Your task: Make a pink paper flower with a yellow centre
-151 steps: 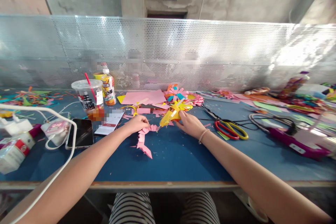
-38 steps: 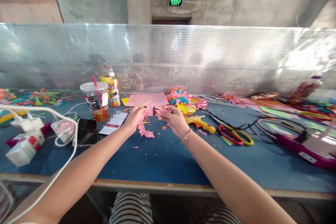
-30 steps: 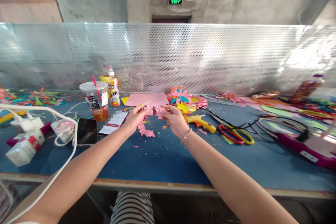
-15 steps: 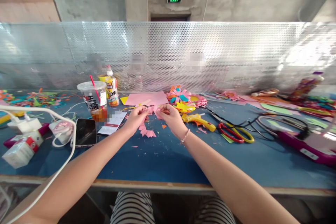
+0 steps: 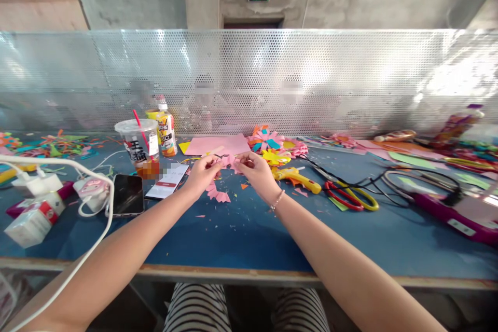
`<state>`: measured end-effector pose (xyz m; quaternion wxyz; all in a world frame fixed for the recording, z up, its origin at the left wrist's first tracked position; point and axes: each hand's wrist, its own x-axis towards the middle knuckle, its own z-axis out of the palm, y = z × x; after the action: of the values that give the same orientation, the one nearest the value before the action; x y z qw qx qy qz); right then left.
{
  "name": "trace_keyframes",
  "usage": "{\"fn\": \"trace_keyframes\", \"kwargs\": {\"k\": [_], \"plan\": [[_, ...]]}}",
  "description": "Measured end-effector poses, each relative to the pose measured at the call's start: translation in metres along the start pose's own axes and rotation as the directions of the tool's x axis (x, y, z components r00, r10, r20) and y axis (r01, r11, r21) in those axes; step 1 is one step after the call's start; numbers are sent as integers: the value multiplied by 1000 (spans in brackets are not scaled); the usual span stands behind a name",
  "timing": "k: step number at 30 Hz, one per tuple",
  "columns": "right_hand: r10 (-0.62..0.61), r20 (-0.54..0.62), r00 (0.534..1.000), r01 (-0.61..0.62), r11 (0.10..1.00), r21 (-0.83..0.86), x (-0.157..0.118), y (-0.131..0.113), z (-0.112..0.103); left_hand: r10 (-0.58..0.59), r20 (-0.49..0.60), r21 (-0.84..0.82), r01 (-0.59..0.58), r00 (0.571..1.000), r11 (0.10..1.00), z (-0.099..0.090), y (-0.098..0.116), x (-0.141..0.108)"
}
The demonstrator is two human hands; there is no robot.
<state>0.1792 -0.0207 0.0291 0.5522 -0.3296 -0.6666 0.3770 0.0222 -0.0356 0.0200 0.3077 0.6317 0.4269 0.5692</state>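
Note:
Both of my hands meet over the middle of the blue table, pinching a fringed pink paper strip between them. My left hand is closed on its left part, and the cut, zigzag end hangs below the fingers. My right hand, with a bracelet at the wrist, is closed on the other part. Fingers hide much of the strip. Just right of my right hand lies a yellow hot glue gun. Beyond the hands are a flat pink paper sheet and finished paper flowers.
Red-and-yellow-handled scissors and black cables lie to the right, near a purple power strip. On the left stand a plastic drink cup and a juice bottle, with phones and a white cable nearby. A perforated metal screen closes the back.
Both hands keep their hold on the pink paper strip and shift only slightly. The view has tilted a little; nothing else has visibly moved.

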Motion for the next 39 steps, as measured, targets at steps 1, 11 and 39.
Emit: {"fn": "trace_keyframes", "kwargs": {"k": [1,11,39], "plan": [[-7,-4,1000,6,1000,-15,0,0,-1,2,5,5,-2,1000,1000,0,1,0],[-38,-2,999,38,996,-78,2,1,-5,-21,55,-25,22,998,999,-1,3,-1],[-36,39,999,36,999,9,5,0,-11,-90,57,-121,96,994,988,-1,2,1]]}}
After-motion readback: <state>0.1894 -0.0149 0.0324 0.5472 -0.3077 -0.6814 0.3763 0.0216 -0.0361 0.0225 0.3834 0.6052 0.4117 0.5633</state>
